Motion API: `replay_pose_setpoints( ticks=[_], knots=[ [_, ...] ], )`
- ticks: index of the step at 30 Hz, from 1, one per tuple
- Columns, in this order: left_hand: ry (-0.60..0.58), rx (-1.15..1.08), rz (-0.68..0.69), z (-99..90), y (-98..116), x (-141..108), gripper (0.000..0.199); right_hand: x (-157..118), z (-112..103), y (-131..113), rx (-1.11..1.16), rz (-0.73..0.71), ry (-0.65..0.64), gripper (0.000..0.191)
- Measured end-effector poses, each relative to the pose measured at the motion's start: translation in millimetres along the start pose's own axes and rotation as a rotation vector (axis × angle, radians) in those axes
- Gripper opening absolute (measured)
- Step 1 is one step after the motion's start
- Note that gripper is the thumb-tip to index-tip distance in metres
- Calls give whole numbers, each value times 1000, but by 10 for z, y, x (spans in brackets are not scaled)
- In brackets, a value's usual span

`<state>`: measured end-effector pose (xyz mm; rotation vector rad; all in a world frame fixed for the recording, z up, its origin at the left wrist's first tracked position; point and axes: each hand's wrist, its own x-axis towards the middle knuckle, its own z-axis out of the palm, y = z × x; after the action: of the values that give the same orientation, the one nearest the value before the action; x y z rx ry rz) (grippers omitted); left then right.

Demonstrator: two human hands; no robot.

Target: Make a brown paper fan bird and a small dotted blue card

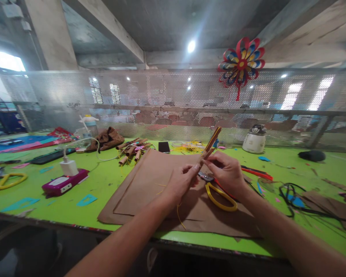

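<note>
My left hand (185,180) is closed around the lower part of a narrow brown paper roll (212,141), which tilts up to the right. Yellow string shows along its top, and a thin yellow end (178,215) trails below the hand. My right hand (225,173) pinches at the roll's near side, fingertips pressed together; what exactly they grip is too small to make out. Below both hands lie large sheets of brown paper (141,184). Scissors with a yellow handle (223,200) rest on the sheets beside my right hand, their other handle partly hidden by it.
Finished-looking brown rolls (129,151) and tangled yellow string (190,147) lie behind the sheets. A purple power strip (65,182) with a white charger sits left. At the back are a phone (163,147) and a white bottle (254,140). A black cable (291,188) loops at right.
</note>
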<state>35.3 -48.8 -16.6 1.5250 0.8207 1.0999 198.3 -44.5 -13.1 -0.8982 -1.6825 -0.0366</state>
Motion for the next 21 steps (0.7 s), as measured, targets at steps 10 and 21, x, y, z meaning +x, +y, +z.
replay_pose_setpoints(
  ticks=[10,21],
  knots=[
    [22,-9,-28,-25,-110,59,41,-24,32,-26,-24,11,-8,11],
    [-1,94,19,-11,-19,8,37,-34,43,-2,-25,28,-23,11]
  ],
)
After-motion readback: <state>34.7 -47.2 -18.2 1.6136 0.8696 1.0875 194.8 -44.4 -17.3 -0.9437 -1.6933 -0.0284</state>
